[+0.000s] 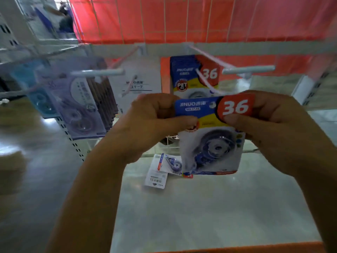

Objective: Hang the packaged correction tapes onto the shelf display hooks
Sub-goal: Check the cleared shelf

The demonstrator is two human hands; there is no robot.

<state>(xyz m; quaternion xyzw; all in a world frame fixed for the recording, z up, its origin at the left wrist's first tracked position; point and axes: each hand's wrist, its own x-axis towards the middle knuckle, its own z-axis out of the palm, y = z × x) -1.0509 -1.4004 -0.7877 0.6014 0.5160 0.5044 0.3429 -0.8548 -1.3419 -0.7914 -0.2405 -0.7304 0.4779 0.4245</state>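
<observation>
A single wide-angle view from the person's head, facing forward and down, very near the work. The left hand [155, 117] and right hand [271, 114], gripping a packaged correction tape [209, 143], fill the middle. Hooks [209, 56] cross above and the shelf board [200, 207] lies below.

correction tape pack [204, 108]: glossy printed card, with a clear plastic blister [217, 148] on the front. display hook [207, 82]: smooth white-coated wire. shelf deck [209, 207]: pale, smooth, semi-gloss, reflects light. wire grid [165, 19] at the deck's back edge: thin white wire, with a matt red sheet [176, 15] behind it.

Bare forearms [94, 189]; left hand [151, 125], right hand [273, 121]
</observation>
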